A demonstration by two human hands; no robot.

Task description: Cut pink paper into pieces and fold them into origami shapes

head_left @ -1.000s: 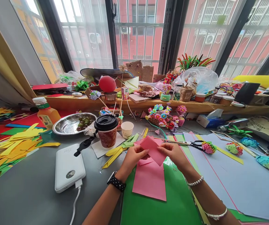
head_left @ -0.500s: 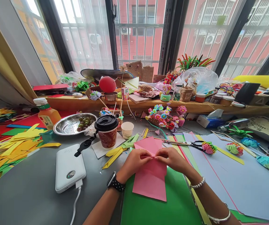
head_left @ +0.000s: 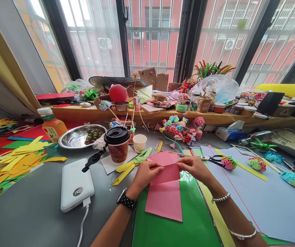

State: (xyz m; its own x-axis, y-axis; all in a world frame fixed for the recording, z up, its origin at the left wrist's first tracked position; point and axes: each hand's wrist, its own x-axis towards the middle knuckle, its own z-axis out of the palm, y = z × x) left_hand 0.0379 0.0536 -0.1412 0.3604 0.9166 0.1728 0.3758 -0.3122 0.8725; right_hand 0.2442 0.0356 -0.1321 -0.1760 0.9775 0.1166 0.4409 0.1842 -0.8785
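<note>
A small pink paper piece [head_left: 166, 174] is pinched at its upper left corner by my left hand [head_left: 147, 173] and at its upper right corner by my right hand [head_left: 195, 169]. Beneath it, more pink paper [head_left: 163, 202] lies on a green folder [head_left: 196, 219]. Scissors [head_left: 211, 159] rest just beyond my right hand, beside a folded multicoloured paper piece [head_left: 229, 163]. Folded yellow and green strips [head_left: 127, 168] are left of the pink paper.
A lidded coffee cup [head_left: 117, 145], a paper cup [head_left: 139, 142] and a white power bank [head_left: 77, 185] stand or lie to the left. Behind are a metal plate [head_left: 69, 139] with grapes and a juice bottle [head_left: 51, 125]. White sheets [head_left: 273, 202] spread at the right.
The pink piece between my hands now shows its flat face, where before only a thin edge was pinched. My hands have moved slightly apart, my right hand to the right.
</note>
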